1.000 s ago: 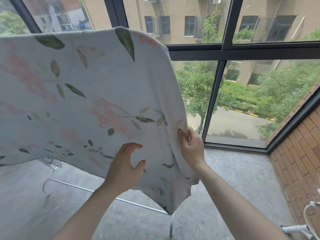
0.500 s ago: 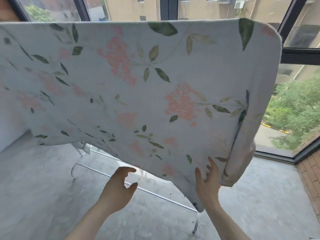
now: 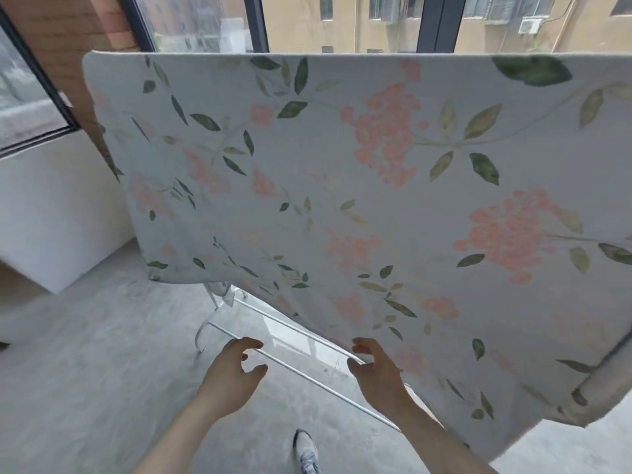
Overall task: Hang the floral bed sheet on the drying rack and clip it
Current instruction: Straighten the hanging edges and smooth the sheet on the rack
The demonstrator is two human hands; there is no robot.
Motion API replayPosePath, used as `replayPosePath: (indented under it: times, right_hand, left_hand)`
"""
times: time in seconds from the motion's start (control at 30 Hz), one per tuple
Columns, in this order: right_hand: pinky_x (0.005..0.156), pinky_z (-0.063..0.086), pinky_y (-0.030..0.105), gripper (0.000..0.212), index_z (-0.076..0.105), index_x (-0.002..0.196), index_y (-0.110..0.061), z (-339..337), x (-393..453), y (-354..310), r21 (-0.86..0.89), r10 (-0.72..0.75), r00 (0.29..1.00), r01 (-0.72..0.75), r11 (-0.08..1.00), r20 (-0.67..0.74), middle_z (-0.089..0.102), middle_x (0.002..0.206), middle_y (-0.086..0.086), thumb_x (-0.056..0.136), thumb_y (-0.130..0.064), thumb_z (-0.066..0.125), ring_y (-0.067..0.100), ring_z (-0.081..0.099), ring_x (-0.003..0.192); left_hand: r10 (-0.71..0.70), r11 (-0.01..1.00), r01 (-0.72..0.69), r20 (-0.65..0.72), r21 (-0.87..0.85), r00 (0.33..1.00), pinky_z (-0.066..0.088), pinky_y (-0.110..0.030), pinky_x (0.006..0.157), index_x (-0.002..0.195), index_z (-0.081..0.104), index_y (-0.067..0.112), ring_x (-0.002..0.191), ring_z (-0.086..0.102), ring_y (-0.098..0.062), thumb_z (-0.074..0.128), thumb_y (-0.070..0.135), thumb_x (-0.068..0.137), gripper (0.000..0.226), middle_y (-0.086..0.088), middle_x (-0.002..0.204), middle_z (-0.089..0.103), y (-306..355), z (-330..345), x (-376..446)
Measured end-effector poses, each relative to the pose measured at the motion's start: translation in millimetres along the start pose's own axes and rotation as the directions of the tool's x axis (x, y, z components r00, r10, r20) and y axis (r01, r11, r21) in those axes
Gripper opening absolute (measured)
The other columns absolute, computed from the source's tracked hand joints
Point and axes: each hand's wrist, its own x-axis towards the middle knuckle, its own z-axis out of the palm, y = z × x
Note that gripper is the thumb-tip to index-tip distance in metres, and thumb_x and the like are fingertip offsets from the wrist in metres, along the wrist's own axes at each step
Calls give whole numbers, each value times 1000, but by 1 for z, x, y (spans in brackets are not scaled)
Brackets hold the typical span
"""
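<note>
The floral bed sheet (image 3: 359,186), pale with pink flowers and green leaves, hangs spread over the top of the drying rack and fills most of the view. Only the rack's white lower rails and foot (image 3: 290,364) show beneath the cloth. My left hand (image 3: 234,369) hovers below the sheet's bottom edge with loosely curled fingers, holding nothing. My right hand (image 3: 374,369) is at the sheet's lower hem, fingers curled and thumb spread; it seems just clear of the cloth. No clips are in view.
Grey concrete floor (image 3: 102,371) lies all round. A white low wall (image 3: 51,213) and brick pillar (image 3: 68,35) stand at the left, dark-framed windows (image 3: 437,22) behind. My white shoe (image 3: 306,451) shows at the bottom.
The view has swung left, so the sheet's left end now shows. My right hand has come off the sheet's right side and both hands have dropped below its lower edge.
</note>
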Motion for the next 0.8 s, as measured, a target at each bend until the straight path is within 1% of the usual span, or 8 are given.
replayPosePath:
  times: [0.07, 0.23, 0.33, 0.43, 0.53, 0.63, 0.73, 0.8]
  right_hand:
    - [66, 50, 29, 32, 60, 109, -40, 33, 29, -16, 37, 15, 999, -16, 999, 28, 69, 113, -10, 93, -15, 72, 14, 64, 64]
    - [71, 53, 34, 24, 63, 109, -32, 119, 99, -50, 105, 65, 988, -79, 991, 137, 68, 115, -6, 95, -14, 70, 23, 74, 78]
    - [75, 53, 33, 21, 63, 110, -29, 177, 143, -78, 150, 93, 977, -123, 981, 193, 67, 116, -4, 96, -14, 67, 22, 75, 78]
    - [71, 53, 26, 17, 64, 111, -24, 232, 186, -111, 211, 112, 962, -167, 963, 250, 67, 115, 1, 97, -13, 66, 20, 73, 75]
    - [69, 50, 28, 15, 64, 106, -24, 285, 230, -140, 225, 104, 947, -177, 958, 303, 66, 113, 4, 97, -12, 66, 20, 71, 74]
    - [70, 50, 31, 14, 64, 107, -24, 317, 254, -163, 224, 90, 933, -176, 959, 349, 67, 113, 2, 97, -14, 66, 18, 71, 71]
    - [68, 50, 28, 14, 64, 108, -22, 343, 280, -186, 216, 62, 929, -149, 965, 364, 68, 111, 2, 98, -12, 65, 21, 71, 75]
    - [65, 52, 25, 15, 64, 110, -19, 356, 293, -202, 209, 34, 937, -112, 971, 347, 68, 113, 4, 98, -10, 65, 25, 72, 84]
  left_hand:
    - [-14, 1000, 14, -16, -4, 1000, 44, -23, 83, 117, 59, 38, 106, 59, -8, 75, 22, 90, 35, 13, 126, 56, -17, -23, 25]
    - [-70, 998, 70, -51, 3, 996, 45, -25, 86, 120, 62, 35, 109, 60, -9, 75, 23, 90, 35, 13, 126, 55, -57, -83, 91]
    - [-133, 991, 134, -71, 16, 989, 46, -22, 80, 116, 61, 38, 107, 60, -7, 76, 23, 90, 34, 13, 125, 56, -85, -128, 130]
    - [-183, 982, 187, -104, 30, 978, 45, -22, 80, 117, 61, 36, 106, 60, -7, 75, 24, 91, 32, 12, 126, 56, -110, -172, 164]
    - [-246, 968, 251, -149, 12, 958, 49, -27, 82, 120, 61, 35, 109, 60, -10, 73, 26, 92, 32, 13, 128, 55, -137, -213, 196]
    - [-276, 961, 278, -152, -11, 949, 50, -27, 82, 121, 61, 36, 111, 60, -9, 72, 29, 93, 31, 14, 129, 55, -152, -235, 212]
    - [-291, 956, 292, -155, -17, 944, 48, -24, 81, 123, 60, 35, 111, 59, -9, 72, 30, 94, 32, 12, 132, 54, -166, -256, 233]
    - [-295, 955, 296, -161, -16, 942, 47, -22, 78, 123, 60, 35, 112, 59, -9, 72, 29, 94, 32, 12, 133, 53, -174, -273, 252]
